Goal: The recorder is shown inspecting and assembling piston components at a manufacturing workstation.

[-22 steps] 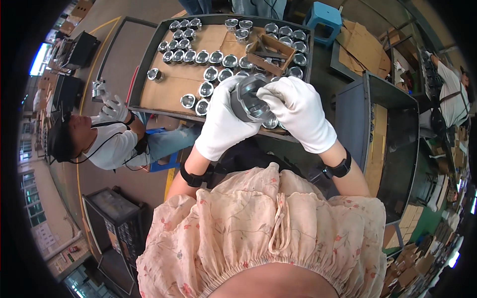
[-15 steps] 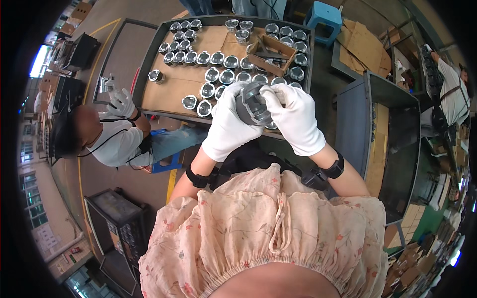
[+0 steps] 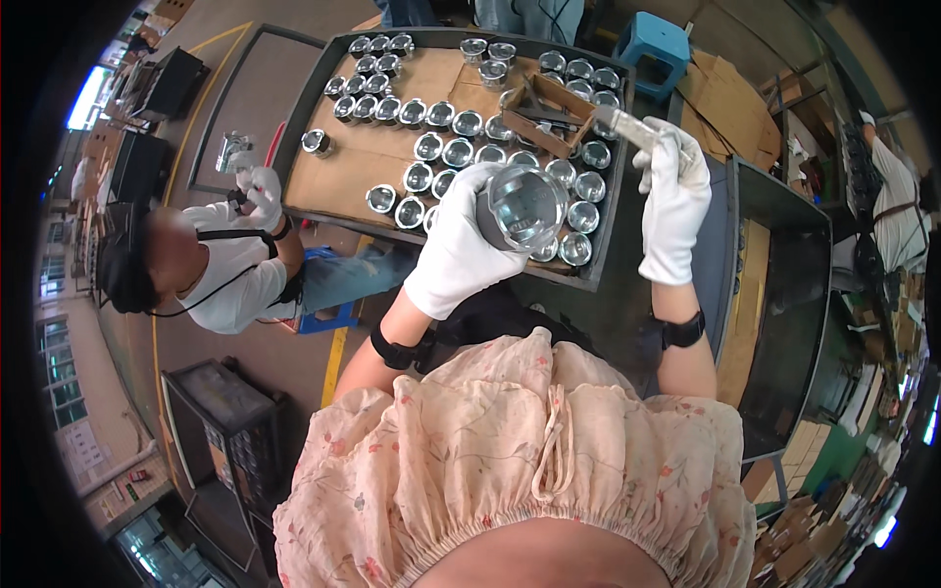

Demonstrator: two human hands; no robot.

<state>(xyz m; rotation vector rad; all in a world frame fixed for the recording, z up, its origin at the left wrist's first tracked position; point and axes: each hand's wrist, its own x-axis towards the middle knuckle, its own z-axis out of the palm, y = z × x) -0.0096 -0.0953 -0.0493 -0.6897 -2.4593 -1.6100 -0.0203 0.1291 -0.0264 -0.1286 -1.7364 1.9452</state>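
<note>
My left hand [image 3: 461, 250], in a white glove, grips a shiny round metal cup-shaped part [image 3: 524, 206] held up over the front of the work table [image 3: 323, 181]. My right hand [image 3: 674, 211], also gloved, is raised to the right of it and holds a short metal cylinder [image 3: 627, 125] by the fingertips, apart from the big part. Several more of the same shiny parts [image 3: 446, 147] stand in rows on the brown table top below both hands.
A small wooden box [image 3: 549, 108] sits among the parts at the table's back. A co-worker in a white shirt [image 3: 230, 274] sits at the left, a gloved hand [image 3: 257, 186] raised with a small metal piece. A blue stool [image 3: 652, 39] stands beyond; a dark bench [image 3: 784, 294] is right.
My hands were together on the metal part in front of me. Now they have come apart: the left keeps the part, and the right has drawn away to the right with a small cylinder.
</note>
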